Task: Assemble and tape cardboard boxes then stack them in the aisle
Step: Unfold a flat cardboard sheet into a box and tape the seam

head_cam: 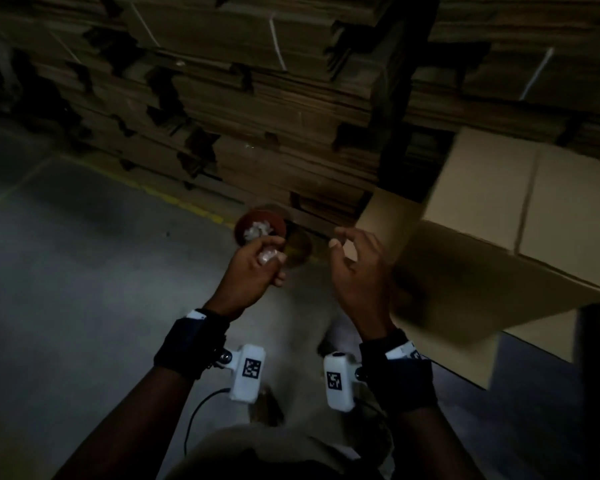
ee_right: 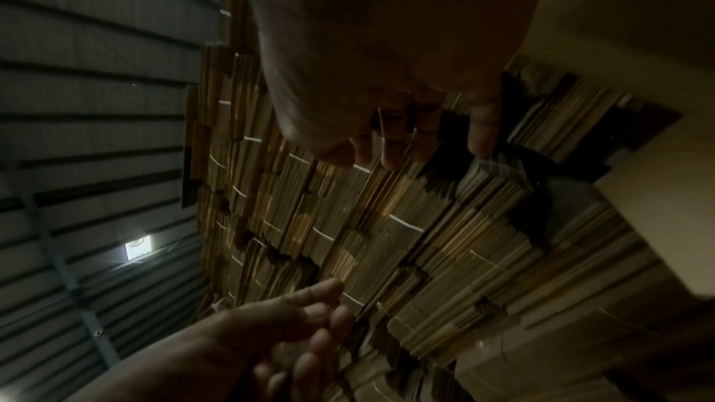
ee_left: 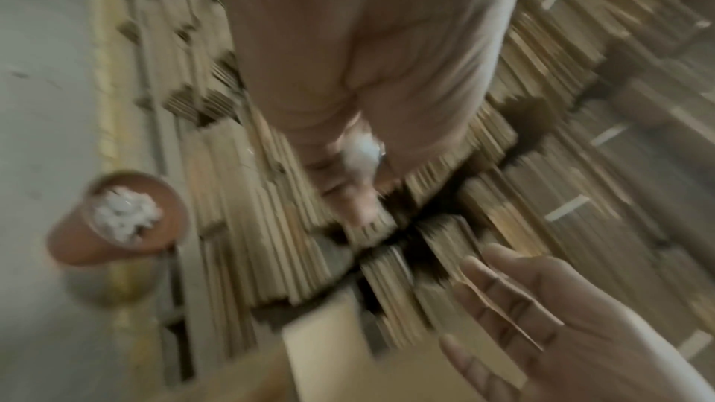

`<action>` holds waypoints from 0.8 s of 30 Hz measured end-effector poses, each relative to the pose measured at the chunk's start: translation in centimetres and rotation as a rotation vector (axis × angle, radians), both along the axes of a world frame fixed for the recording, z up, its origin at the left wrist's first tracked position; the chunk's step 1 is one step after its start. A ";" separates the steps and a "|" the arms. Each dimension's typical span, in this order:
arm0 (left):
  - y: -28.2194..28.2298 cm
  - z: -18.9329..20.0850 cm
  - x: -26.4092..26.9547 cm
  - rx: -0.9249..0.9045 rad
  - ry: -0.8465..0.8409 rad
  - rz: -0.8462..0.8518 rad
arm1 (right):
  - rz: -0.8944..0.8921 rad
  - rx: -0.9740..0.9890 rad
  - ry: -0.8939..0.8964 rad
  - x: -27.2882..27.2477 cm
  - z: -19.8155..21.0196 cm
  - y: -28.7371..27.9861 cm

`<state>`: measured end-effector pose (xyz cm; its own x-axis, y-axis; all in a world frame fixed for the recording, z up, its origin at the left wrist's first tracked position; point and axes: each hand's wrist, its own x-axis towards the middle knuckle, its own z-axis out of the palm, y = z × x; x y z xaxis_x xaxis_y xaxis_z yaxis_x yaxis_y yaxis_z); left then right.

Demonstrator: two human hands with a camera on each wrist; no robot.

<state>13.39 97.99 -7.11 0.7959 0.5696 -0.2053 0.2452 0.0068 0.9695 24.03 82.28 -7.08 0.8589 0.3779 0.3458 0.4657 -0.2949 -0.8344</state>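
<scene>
My left hand (head_cam: pixel 272 256) is raised in front of me and pinches a small crumpled white scrap (head_cam: pixel 268 258) between thumb and fingers; the left wrist view shows the scrap (ee_left: pixel 361 152) at the fingertips. Just beyond it a brown cylinder (head_cam: pixel 260 227) stands on the floor with more white scraps inside, also clear in the left wrist view (ee_left: pixel 120 219). My right hand (head_cam: pixel 343 244) hovers beside it, fingers loosely spread and empty, its palm (ee_left: pixel 561 317) turned up. An assembled cardboard box (head_cam: pixel 499 220) sits right of that hand, apart from it.
A tall wall of strapped, flattened cardboard bundles (head_cam: pixel 257 116) fills the back. A dim round roll (head_cam: pixel 297 249) lies next to the cylinder. Grey floor (head_cam: pixel 84 271) with a yellow line (head_cam: pixel 184 204) spreads to the left. More cardboard (head_cam: pixel 471 351) sits under the assembled box.
</scene>
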 end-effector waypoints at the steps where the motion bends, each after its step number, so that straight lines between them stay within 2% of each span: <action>1: 2.1 -0.4 -0.8 0.009 -0.007 0.025 | 0.011 -0.007 -0.006 -0.1 -0.6 2.1; 4: 7.3 -1.4 -2.8 0.013 0.012 0.076 | 0.034 -0.039 -0.004 -0.2 -1.8 7.0; 7: 11.2 -2.2 -3.6 0.026 0.033 0.121 | 0.064 -0.078 0.078 -0.2 -2.8 10.8; 10: 15.5 -4.0 -2.8 0.222 0.093 0.194 | 0.105 -0.102 0.105 0.2 -3.6 14.8; 12: 17.9 -5.5 -1.5 0.326 0.122 0.185 | 0.125 -0.127 0.117 0.9 -4.1 17.1; 15: 21.3 -8.1 1.6 0.205 0.191 0.072 | 0.117 -0.176 0.195 3.1 -6.0 21.0; 19: 26.7 -13.2 5.6 0.222 0.263 -0.032 | 0.120 -0.243 0.263 7.1 -10.5 26.6; 24: 33.5 -21.9 12.3 0.276 0.367 -0.047 | 0.129 -0.285 0.286 13.5 -19.9 33.1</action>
